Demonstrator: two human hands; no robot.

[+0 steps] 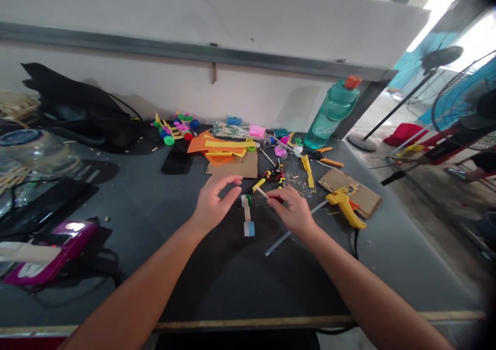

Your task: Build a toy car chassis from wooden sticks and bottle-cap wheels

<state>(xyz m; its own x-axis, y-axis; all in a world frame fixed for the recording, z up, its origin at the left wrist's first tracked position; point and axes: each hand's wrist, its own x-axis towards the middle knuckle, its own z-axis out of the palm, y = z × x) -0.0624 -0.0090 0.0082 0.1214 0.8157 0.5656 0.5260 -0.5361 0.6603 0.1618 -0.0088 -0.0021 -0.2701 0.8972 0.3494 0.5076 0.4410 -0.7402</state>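
Tabletop: dark grey (pixel 127 288), craft scraps (pixel 220 148) far, near area bare for working.
Left hand (pixel 215 201): open, just beside bottle-cap-and-stick piece (pixel 247 216).
Right hand (pixel 290 210): pinching wooden stick (pixel 261 192), likely for control.
Hands: apart, piece between them.

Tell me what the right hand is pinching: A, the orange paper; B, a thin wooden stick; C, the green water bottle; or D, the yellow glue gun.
B. The right hand holds a thin wooden stick between its fingertips.
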